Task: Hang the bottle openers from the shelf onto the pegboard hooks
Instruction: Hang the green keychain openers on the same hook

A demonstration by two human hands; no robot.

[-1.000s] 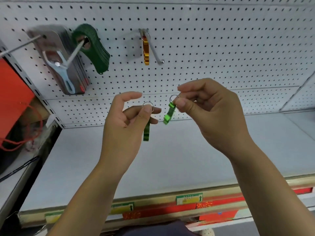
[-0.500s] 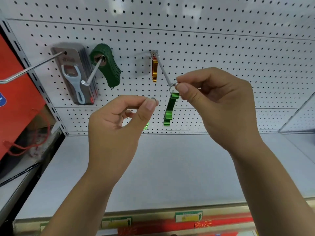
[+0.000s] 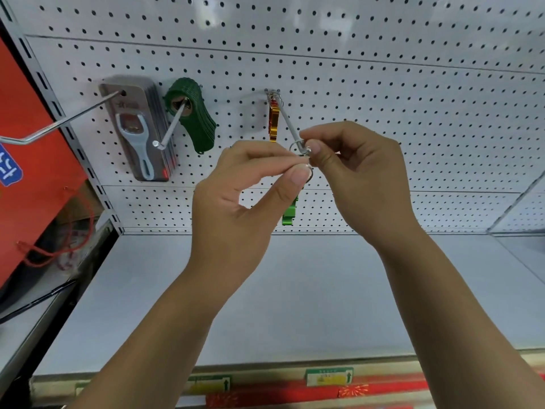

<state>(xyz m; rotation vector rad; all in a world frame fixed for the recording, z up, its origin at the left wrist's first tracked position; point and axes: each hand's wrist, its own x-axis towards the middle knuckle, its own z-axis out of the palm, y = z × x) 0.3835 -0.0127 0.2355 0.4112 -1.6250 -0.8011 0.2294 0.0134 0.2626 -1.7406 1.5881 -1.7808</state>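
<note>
Here we see both hands raised in front of the white pegboard, meeting at the tip of the middle hook. The right hand has its thumb and forefinger curled tight, pinching the key ring of a bright green bottle opener. The ring sits round the hook just at its tip, and the opener hangs below, its upper part hidden behind the left thumb. The right hand's other fingers are loosely curled.

The left hand pinches too, thumb against forefinger, on what looks to us like a small ring, though whatever hangs from it is hidden behind the hand.

A gold opener hangs at the back of the same hook, close to the board. To the left, a stack of dark green openers and a pack of carded openers hang on their own hooks. Below lies the pale shelf, with a red bag at far left.
</note>
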